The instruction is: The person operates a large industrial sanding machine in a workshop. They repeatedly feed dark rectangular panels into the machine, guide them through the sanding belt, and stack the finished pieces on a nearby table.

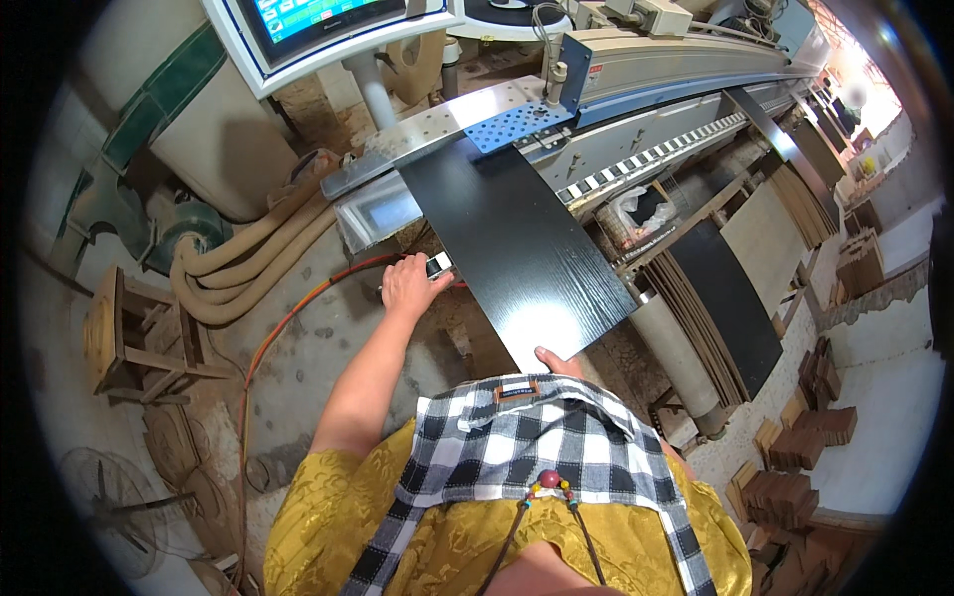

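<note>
A black wood-grain panel (504,238) lies tilted across the view, its far end under a blue perforated plate (516,126) on a long machine (676,74). My left hand (405,286) is closed round a small silver-and-black object (437,265) beside the panel's left edge; what it is, I cannot make out. My right hand (559,364) grips the panel's near end, thumb on top and fingers hidden beneath. A clear plastic or metal plate (370,218) sits left of the panel's far end.
Stacked boards (710,313) lie on a roller rack at right. A screen (308,25) stands at top left, with ribbed hoses (229,288), an orange hose (286,323), a wooden stool (139,338) and a fan (109,502) at left. More panel piles (780,497) stand at lower right.
</note>
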Tool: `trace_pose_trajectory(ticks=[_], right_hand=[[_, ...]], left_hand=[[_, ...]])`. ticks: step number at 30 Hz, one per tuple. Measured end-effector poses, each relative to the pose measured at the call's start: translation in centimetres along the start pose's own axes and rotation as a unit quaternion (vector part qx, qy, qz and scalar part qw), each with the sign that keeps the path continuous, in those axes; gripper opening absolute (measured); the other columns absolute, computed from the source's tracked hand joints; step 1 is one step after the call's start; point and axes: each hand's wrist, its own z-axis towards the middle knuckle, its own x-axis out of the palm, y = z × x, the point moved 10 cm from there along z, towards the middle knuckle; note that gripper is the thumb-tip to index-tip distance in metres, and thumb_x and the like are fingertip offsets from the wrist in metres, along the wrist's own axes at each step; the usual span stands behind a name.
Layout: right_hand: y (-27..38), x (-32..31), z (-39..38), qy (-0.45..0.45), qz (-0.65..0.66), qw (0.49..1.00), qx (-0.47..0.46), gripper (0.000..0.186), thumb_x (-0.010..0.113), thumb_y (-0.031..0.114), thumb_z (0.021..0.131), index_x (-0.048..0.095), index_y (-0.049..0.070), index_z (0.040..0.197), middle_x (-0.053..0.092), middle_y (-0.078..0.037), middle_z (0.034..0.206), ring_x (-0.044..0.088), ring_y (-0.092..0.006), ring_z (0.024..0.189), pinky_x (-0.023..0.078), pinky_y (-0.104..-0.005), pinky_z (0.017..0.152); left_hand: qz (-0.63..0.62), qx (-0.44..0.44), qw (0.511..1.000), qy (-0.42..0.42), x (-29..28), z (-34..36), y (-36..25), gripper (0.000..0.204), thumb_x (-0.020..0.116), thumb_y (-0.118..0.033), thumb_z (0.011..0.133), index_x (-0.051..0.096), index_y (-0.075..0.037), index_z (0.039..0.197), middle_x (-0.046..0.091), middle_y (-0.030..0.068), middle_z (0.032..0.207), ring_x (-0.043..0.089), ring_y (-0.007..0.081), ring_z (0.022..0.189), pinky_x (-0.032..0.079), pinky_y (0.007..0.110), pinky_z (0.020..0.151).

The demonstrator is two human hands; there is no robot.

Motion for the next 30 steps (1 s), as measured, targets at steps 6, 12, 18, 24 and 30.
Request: trace_pose_trajectory(ticks=[6,12,18,24,30], right_hand=[[1.4,-1.1,-0.5,-0.037,0.051,0.998,0.017,0.045,0.065,0.026,0.073,0.051,-0.005,0.103,0.058,-0.009,0.079,0.053,-0.0144,0.061,0.042,-0.0248,0.052],[3.5,-4.9,0.9,-0.064,0.085,0.994,0.014,0.031,0.064,0.025,0.072,0.054,0.004,0.092,0.054,0.0,0.068,0.042,-0.0061,0.046,0.032,-0.0194,0.038],[6.4,-9.6,2.9,-0.102,0.116,0.988,-0.007,0.029,0.065,0.025,0.072,0.055,0.009,0.094,0.055,0.004,0.074,0.045,-0.0048,0.054,0.029,-0.0188,0.042],[8.8,-13.7,5.5,-0.13,0.138,0.981,-0.035,0.019,0.064,0.026,0.073,0.054,0.013,0.083,0.051,0.006,0.065,0.039,-0.0042,0.046,0.026,-0.0208,0.039],[11.8,-18.3,6.3,-0.218,0.069,0.973,-0.02,0.026,0.062,0.036,0.075,0.052,0.013,0.07,0.043,0.005,0.051,0.035,-0.0059,0.038,0.023,-0.0224,0.037]], left_hand=[[-0.007,-0.014,1.0,0.013,0.1,-0.2,-0.2,0.048,0.063,-0.048,0.066,0.055,-0.006,0.088,0.06,0.0119,0.084,0.056,0.0253,0.083,0.04,0.037,0.074],[0.006,-0.008,1.0,0.014,-0.3,-0.2,-0.9,0.047,0.062,-0.05,0.066,0.054,-0.006,0.081,0.059,0.0095,0.08,0.055,0.0236,0.081,0.039,0.036,0.072],[0.015,-0.004,1.0,0.015,-0.5,-0.4,-1.3,0.048,0.063,-0.05,0.066,0.055,-0.006,0.085,0.059,0.0098,0.081,0.055,0.024,0.082,0.039,0.037,0.072],[0.009,-0.014,1.0,0.023,-0.7,-0.3,-1.4,0.049,0.063,-0.05,0.066,0.055,-0.006,0.086,0.059,0.0112,0.083,0.055,0.025,0.083,0.039,0.037,0.074],[0.039,-0.003,0.999,0.015,-0.7,-0.3,-1.7,0.053,0.06,-0.053,0.066,0.056,-0.005,0.089,0.06,0.0136,0.085,0.056,0.0281,0.082,0.039,0.038,0.074]])
